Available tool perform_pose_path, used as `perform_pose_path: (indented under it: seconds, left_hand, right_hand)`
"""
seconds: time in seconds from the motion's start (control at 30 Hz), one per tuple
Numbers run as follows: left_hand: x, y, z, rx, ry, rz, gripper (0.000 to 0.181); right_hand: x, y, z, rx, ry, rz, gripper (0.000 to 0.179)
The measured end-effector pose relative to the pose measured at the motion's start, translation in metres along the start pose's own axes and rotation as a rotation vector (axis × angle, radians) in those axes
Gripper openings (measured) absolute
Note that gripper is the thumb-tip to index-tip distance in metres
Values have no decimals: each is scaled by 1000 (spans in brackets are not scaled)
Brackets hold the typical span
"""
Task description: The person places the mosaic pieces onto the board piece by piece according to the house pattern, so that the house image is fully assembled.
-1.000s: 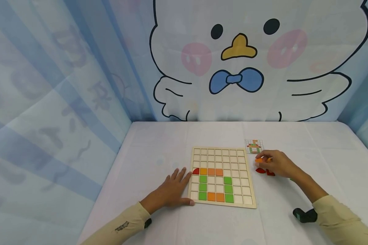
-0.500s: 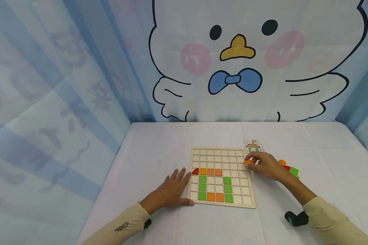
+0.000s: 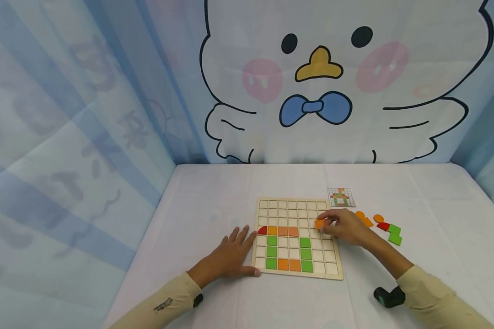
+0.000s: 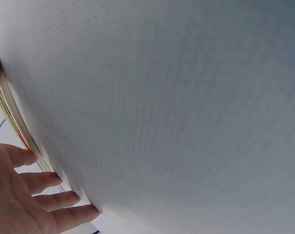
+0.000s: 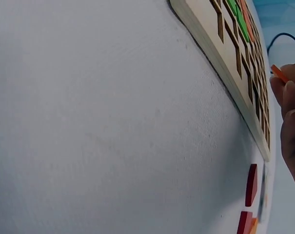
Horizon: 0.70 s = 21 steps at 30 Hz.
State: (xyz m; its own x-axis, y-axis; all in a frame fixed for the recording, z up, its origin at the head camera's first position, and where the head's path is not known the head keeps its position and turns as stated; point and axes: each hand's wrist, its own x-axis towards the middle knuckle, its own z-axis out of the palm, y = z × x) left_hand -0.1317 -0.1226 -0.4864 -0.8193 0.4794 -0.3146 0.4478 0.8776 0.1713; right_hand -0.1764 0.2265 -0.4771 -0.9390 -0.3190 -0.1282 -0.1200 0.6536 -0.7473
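A wooden grid board (image 3: 331, 268) lies on the white table, with green, orange and red tiles set in several of its cells. Along the board's left edge rests my left hand (image 3: 232, 253), fingers spread and straight; the left wrist view shows its fingertips (image 4: 88, 212) at the rim. Over the right part of the grid, my right hand (image 3: 347, 226) pinches an orange tile (image 3: 319, 224) between thumb and fingers. The right wrist view also has this orange tile (image 5: 278, 72) in the fingertips. The cells beneath that hand are partly hidden.
Right of the board lie loose pieces: orange rounds (image 3: 378, 218), an orange piece (image 3: 367, 222), a red piece (image 3: 383, 226) and green squares (image 3: 394, 239). A small pattern card (image 3: 340, 197) sits behind the board's right corner. A printed curtain (image 3: 313, 141) stands behind the table.
My right hand has moved left from the loose pieces to over the board, carrying the orange tile. Those pieces are now more exposed. My left hand has stayed in place.
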Motion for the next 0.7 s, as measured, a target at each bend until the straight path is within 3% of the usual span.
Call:
perform_pose_path:
  seconds: [0.4, 0.7]
  left_hand:
    - [2, 0, 2, 7, -6, -12, 107]
    - [3, -3, 5, 11, -8, -15, 108]
  right_hand:
    - [6, -7, 18, -16, -40, -85, 25]
    - [10, -13, 30, -48, -48, -64, 22]
